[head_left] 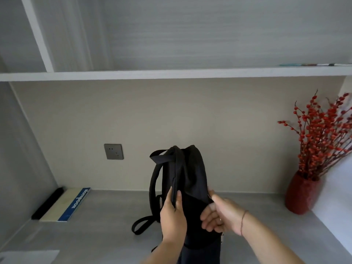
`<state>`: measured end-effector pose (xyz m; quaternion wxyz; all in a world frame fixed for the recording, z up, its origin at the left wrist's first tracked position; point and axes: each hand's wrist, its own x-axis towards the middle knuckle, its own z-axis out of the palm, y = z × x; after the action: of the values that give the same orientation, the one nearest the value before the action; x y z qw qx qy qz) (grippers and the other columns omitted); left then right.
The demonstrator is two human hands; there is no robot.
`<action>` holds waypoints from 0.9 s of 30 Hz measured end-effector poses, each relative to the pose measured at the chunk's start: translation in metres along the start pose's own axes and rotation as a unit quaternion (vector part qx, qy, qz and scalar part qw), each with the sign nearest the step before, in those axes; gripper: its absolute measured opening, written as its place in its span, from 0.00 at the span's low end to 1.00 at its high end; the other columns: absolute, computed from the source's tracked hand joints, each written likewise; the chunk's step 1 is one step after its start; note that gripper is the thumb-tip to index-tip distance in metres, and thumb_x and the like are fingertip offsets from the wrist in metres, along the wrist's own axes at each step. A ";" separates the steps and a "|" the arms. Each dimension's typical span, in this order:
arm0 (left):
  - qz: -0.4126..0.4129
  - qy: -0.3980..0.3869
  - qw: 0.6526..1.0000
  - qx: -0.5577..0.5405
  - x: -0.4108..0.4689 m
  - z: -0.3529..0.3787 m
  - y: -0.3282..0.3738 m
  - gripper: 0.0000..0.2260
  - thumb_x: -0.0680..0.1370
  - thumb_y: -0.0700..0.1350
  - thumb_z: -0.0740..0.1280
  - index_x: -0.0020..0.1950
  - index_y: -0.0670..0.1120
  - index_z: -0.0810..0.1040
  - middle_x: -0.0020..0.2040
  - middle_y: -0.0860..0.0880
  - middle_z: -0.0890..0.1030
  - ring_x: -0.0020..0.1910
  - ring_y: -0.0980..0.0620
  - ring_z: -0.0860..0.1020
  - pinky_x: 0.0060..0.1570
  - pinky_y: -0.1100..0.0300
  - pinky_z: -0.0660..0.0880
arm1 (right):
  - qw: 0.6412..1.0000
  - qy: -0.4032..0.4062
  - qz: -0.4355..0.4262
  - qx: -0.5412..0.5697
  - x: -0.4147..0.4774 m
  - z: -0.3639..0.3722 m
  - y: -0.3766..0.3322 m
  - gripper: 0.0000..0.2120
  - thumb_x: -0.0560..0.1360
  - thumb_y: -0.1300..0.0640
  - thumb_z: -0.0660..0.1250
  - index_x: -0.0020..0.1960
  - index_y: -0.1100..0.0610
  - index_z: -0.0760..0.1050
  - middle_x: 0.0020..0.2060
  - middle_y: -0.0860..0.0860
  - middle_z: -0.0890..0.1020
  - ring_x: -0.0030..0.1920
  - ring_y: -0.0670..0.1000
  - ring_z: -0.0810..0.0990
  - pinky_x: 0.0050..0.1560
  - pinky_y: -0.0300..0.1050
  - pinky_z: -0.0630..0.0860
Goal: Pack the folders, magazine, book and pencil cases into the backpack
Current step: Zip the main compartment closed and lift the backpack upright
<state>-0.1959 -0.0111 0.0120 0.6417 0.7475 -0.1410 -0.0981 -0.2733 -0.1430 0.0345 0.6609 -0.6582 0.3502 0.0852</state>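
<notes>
The backpack [192,168] is stood upright on the desk [95,235], at the centre, and judged to be at the opening step. A fold along its near left edge is gripped by the left hand [172,216]. Its right edge is met by the right hand [219,216], but a pinch cannot be confirmed. The book [66,204] is left lying far left. Next, the mouth must be spread wide.

Red vase [301,195] of possibly artificial berry branches [322,134]; grey wall socket [113,151]; shelf [152,74].
</notes>
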 end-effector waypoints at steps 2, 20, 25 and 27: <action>-0.005 -0.004 1.000 0.008 0.003 -0.002 -0.001 0.17 0.80 0.54 0.57 0.65 0.49 0.73 0.55 0.52 0.81 0.55 0.55 0.78 0.56 0.59 0.75 | 0.996 0.012 -0.010 -0.092 0.001 -0.017 -0.002 0.38 0.74 0.30 0.45 0.29 0.56 0.79 0.29 0.54 0.84 0.26 0.48 0.79 0.28 0.35 0.70; 0.003 -0.005 0.999 0.035 0.094 -0.073 -0.041 0.05 0.76 0.46 0.68 0.48 0.54 0.83 0.35 0.61 0.84 0.42 0.71 0.77 0.39 0.76 0.69 | 0.955 0.059 -0.272 -0.102 0.162 -0.043 -0.106 0.43 0.72 0.71 0.64 0.77 0.44 0.48 0.70 0.48 0.65 0.71 0.50 0.63 0.62 0.41 0.69; 0.005 -0.029 0.999 0.030 0.130 -0.094 -0.036 0.08 0.79 0.47 0.63 0.44 0.53 0.81 0.36 0.60 0.85 0.43 0.63 0.80 0.39 0.72 0.72 | 0.942 0.117 -0.306 -0.070 0.180 -0.042 -0.119 0.14 0.74 0.66 0.65 0.56 0.53 0.75 0.50 0.51 0.81 0.58 0.56 0.79 0.48 0.40 0.75; -0.004 -0.040 0.999 0.010 0.146 -0.102 -0.031 0.08 0.80 0.49 0.61 0.47 0.53 0.81 0.41 0.59 0.86 0.44 0.63 0.81 0.43 0.68 0.73 | 0.940 0.127 -0.311 -0.065 0.178 -0.044 -0.113 0.10 0.75 0.65 0.65 0.54 0.54 0.76 0.50 0.54 0.82 0.56 0.56 0.79 0.54 0.46 0.76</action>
<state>-0.0227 0.0395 0.0022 0.6274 0.7500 -0.1647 -0.1291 -0.0919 -0.2593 0.0287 0.5605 -0.7809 0.2031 -0.1865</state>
